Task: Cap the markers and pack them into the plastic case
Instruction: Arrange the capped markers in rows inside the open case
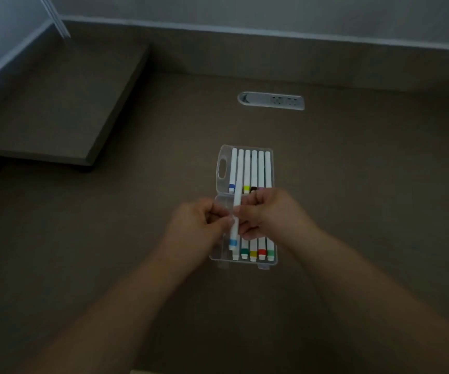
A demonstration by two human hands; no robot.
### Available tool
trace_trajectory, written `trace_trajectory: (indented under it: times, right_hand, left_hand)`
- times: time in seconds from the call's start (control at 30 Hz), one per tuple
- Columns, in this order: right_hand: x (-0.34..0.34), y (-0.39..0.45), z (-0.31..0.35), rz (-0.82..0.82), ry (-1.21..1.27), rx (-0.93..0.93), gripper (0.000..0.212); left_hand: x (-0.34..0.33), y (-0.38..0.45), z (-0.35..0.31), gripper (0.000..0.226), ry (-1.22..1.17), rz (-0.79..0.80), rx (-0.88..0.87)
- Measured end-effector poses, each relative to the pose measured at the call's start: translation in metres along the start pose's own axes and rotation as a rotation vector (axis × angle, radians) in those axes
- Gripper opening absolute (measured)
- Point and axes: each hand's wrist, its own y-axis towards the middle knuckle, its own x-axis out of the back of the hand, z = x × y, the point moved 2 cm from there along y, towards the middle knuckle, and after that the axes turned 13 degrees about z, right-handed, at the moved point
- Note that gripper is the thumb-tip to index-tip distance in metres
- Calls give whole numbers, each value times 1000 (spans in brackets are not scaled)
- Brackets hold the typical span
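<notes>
Both hands (199,222) (265,214) (over case (245,203)) pinch marker (235,220).

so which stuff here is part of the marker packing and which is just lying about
Part of the job:
- marker with light blue band, held in both hands
- markers in case
- plastic case

Lying about:
- desk socket panel
- raised shelf board

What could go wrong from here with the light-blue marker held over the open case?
1. Both hands, left hand and right hand, pinch the light-blue marker mid-barrel; a loose grip could drop it across the packed markers.
2. The plastic case lies open and unheld on the desk, so pushing the marker in may slide it.
3. The scene is dim and the marker's tip end is hard to see; capping cannot be confirmed.
</notes>
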Motion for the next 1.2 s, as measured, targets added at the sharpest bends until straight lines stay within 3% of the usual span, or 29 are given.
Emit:
trace_trajectory:
  times: [0.33,0.7,1.2]
  right_hand:
    - [-13,17,-13,-83,-148,-188,9]
    - [-26,31,-22,-238,-391,-157,7]
    - [-24,42,-19,-192,-650,-275,13]
  left_hand:
    - [13,37,18,25,488,-21,-78]
    - [11,51,28,14,500,-1,-23]
    - [7,62,30,25,467,-5,47]
